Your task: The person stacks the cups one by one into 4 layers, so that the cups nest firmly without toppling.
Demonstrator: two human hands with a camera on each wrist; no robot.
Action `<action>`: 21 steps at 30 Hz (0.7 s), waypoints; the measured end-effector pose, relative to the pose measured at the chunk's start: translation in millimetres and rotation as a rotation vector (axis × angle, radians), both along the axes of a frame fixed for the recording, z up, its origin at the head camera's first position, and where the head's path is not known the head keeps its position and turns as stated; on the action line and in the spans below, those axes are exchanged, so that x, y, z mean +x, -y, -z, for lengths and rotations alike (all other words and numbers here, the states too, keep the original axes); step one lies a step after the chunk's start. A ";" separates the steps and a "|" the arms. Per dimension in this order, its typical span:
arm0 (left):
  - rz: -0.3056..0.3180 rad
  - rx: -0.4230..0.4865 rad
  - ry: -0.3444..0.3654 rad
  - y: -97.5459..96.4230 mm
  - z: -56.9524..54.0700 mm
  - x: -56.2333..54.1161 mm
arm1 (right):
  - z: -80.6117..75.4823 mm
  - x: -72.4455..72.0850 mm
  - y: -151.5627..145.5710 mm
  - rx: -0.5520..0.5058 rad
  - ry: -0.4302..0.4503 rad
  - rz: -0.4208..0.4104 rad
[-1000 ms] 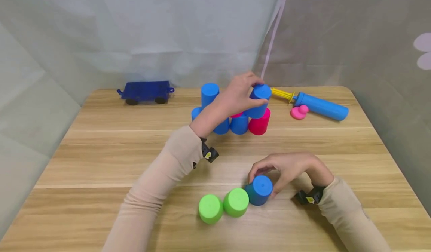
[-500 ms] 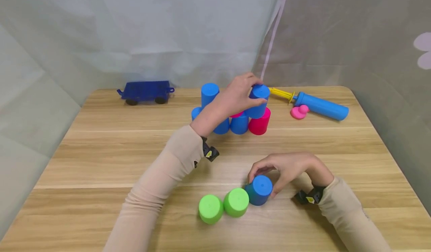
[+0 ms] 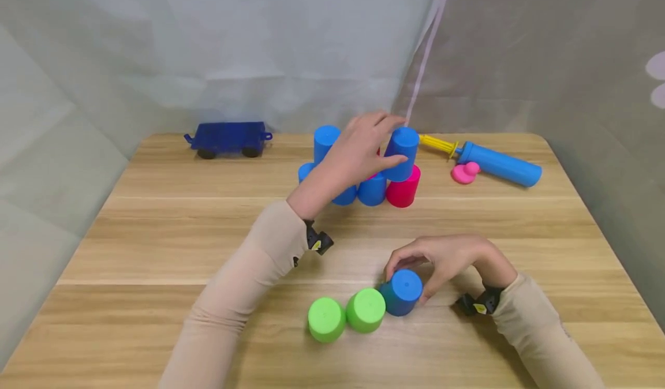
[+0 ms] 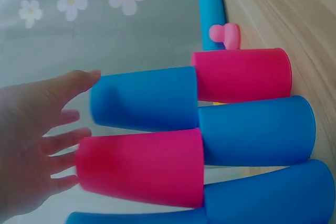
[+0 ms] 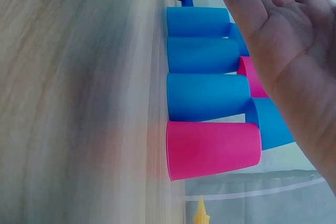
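Left hand [image 3: 355,152] partly blocks the cup stack [image 3: 372,191], between a navy cart [image 3: 228,137] and a pump [image 3: 503,164] beside a pink duck [image 3: 464,174]; its fingers spread loosely about the upper right blue cup [image 3: 407,145], while the right hand [image 3: 453,256] grips a nearer blue cup [image 3: 402,294]; stacked: five blue, two pink; nearer: two green cups [image 3: 366,309]

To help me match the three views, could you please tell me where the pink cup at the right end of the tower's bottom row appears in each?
Head: the pink cup is slightly right of centre.
Left wrist: the pink cup lies sideways at upper right.
Right wrist: the pink cup lies sideways, below and right of centre.
Shared landmark: the upper row's end blue cup, next to it throughout.
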State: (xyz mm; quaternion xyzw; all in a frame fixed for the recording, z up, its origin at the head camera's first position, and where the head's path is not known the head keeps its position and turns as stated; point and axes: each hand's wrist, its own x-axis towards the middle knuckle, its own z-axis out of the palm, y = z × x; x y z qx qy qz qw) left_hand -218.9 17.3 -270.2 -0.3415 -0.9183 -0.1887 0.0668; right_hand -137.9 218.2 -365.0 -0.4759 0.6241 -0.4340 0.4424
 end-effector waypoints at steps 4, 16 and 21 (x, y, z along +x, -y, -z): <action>-0.026 0.094 -0.027 18.3 -0.1 16.8 | 1.3 -1.2 -1.3 0.002 -0.001 -0.004; 0.018 0.439 -0.102 95.6 41.4 72.5 | 3.0 -3.8 -9.5 -0.047 -0.044 0.003; 0.063 0.404 -0.017 112.1 60.3 107.3 | 0.1 -3.1 -12.4 -0.039 -0.146 0.061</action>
